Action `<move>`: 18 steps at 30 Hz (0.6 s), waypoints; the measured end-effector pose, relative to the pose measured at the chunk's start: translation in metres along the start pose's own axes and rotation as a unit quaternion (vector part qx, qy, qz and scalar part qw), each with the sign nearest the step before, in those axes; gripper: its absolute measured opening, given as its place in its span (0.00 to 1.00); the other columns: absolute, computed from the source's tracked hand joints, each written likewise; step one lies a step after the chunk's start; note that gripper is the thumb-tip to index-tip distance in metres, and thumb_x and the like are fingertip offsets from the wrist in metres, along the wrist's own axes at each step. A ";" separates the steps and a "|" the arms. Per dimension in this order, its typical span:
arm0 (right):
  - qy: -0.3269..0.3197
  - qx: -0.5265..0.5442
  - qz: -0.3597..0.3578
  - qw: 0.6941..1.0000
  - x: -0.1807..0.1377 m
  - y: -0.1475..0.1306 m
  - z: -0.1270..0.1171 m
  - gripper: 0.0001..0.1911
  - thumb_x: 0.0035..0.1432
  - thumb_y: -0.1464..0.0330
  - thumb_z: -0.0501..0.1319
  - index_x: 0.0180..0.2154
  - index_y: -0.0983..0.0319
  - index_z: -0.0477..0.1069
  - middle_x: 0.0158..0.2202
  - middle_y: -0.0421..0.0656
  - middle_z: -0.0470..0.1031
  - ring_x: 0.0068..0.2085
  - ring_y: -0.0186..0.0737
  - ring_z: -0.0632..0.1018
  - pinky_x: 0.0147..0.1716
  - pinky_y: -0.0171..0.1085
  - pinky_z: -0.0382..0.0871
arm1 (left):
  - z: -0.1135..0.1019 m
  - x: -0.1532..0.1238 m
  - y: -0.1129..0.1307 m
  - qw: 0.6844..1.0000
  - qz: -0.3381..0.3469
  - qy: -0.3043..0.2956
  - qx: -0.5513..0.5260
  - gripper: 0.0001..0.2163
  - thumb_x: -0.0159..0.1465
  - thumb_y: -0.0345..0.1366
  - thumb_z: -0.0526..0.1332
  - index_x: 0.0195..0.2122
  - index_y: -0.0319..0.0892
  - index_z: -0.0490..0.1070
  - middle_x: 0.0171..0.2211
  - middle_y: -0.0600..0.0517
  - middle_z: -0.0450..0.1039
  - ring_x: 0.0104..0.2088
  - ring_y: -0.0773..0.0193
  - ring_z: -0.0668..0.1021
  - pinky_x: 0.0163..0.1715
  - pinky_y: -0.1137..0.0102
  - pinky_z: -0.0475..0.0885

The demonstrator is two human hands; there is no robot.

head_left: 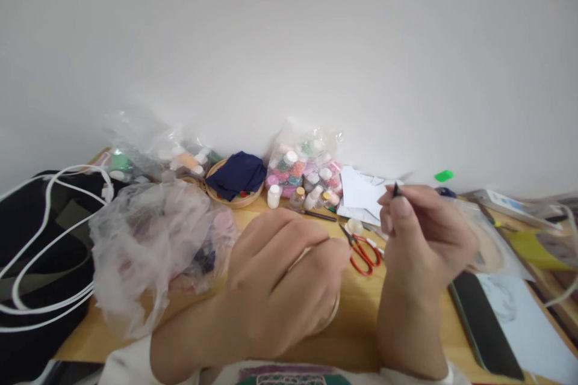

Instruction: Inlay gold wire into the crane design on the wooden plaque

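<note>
My left hand [284, 283] is closed, knuckles up, low in the middle of the view. It grips a small round wooden hoop [333, 316]; most of that lies hidden under the hand, with only a pale curved rim showing. Raised to the right, my right hand [419, 234] pinches a small dark thing [396, 190] between thumb and forefinger, too small to make out. The two hands are apart. Between them, on the table, lie red-handled scissors [365, 252].
A crumpled plastic bag [149, 246] and white cables [45, 234] are at left. Behind stand a hoop with navy cloth [239, 174], bagged bead bottles [302, 168] and a dark pen [320, 215]. A phone [485, 325] and a drawing sheet [533, 325] lie at right.
</note>
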State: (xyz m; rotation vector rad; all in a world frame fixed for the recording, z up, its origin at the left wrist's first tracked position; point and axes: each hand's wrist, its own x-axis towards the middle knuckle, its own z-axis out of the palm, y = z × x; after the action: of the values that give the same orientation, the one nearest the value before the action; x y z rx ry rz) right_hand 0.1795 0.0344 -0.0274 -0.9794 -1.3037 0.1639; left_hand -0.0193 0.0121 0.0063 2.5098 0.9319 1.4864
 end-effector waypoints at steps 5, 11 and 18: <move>-0.161 -0.070 0.188 0.966 -0.026 0.043 -0.020 0.15 0.56 0.57 0.67 0.29 0.63 0.76 0.21 0.37 0.72 0.21 0.30 0.70 0.19 0.29 0.62 | -0.012 -0.037 -0.017 0.997 0.011 -0.039 0.064 0.05 0.67 0.27 0.59 0.40 0.41 0.71 0.34 0.49 0.74 0.34 0.60 0.75 0.35 0.63 0.73; -0.222 -0.027 0.237 0.946 -0.079 0.032 -0.030 0.20 0.57 0.53 0.64 0.28 0.65 0.76 0.19 0.38 0.72 0.20 0.30 0.70 0.18 0.29 0.64 | -0.016 -0.076 -0.023 0.987 0.001 -0.127 0.096 0.06 0.68 0.27 0.56 0.38 0.42 0.71 0.37 0.51 0.73 0.37 0.62 0.77 0.36 0.66 0.75; -0.164 0.110 0.054 0.979 -0.124 -0.046 -0.021 0.05 0.60 0.72 0.63 0.39 0.60 0.77 0.31 0.41 0.80 0.31 0.34 0.78 0.29 0.32 0.73 | -0.019 -0.081 0.024 0.996 0.034 -0.075 -0.022 0.05 0.66 0.25 0.58 0.38 0.41 0.70 0.36 0.50 0.75 0.36 0.64 0.76 0.38 0.65 0.74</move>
State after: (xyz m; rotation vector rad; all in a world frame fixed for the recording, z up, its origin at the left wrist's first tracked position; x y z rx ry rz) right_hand 0.1403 -0.0798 -0.0853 -0.8562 -1.4947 0.5609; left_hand -0.0513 -0.0550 -0.0374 2.6038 0.7901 1.2975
